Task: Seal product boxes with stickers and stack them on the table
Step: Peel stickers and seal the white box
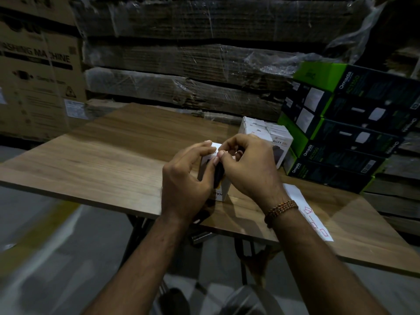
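Head view looks down on a white box [223, 189] standing near the table [102, 160] edge, gripped by the left hand [188, 178], fingers curled round its side. Over its top the right hand [247, 164] has fingertips pinched together (on a sticker, I judge; too small to see). More white boxes [266, 135] stand just behind, a sticker sheet [311, 212] lies to the right. A crooked press would leave the flap loose; a nudge could tip the box off the edge.
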Demonstrator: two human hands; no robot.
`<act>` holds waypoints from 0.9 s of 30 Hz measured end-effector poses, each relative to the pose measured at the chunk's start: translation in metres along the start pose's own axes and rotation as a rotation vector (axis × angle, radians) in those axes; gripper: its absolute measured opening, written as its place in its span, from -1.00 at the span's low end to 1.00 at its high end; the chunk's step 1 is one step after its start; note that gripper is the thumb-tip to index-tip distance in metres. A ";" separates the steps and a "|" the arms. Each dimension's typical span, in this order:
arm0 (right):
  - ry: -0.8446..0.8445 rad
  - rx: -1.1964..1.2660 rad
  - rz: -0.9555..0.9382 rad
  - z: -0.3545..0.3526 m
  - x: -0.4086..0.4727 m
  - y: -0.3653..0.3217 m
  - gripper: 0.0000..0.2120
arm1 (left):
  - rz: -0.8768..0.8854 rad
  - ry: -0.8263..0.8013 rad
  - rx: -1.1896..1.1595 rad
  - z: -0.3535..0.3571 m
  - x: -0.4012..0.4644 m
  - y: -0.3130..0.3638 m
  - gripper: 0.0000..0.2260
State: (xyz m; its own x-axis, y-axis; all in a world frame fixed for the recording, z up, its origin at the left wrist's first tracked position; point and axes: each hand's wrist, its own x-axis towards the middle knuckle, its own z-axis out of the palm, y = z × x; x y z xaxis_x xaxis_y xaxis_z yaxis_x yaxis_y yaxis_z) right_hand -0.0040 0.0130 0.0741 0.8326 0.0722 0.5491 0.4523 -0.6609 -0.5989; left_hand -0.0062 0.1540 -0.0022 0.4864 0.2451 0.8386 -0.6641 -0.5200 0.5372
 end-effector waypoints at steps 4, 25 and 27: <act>-0.041 0.105 0.039 -0.001 0.002 0.001 -0.82 | 0.010 0.005 -0.011 0.000 -0.002 0.001 -0.77; 0.070 -0.038 -0.276 0.004 -0.014 0.025 -0.82 | 0.003 -0.001 -0.016 0.001 -0.004 -0.003 -0.74; 0.043 -0.062 -0.298 0.001 -0.012 0.025 -0.84 | -0.002 -0.007 -0.010 0.001 -0.004 -0.003 -0.73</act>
State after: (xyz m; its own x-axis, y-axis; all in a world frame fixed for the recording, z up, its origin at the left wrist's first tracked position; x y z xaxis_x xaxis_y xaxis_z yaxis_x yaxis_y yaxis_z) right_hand -0.0025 -0.0031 0.0518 0.6512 0.2394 0.7202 0.6535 -0.6593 -0.3717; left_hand -0.0056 0.1537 -0.0068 0.4915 0.2408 0.8369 -0.6688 -0.5111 0.5399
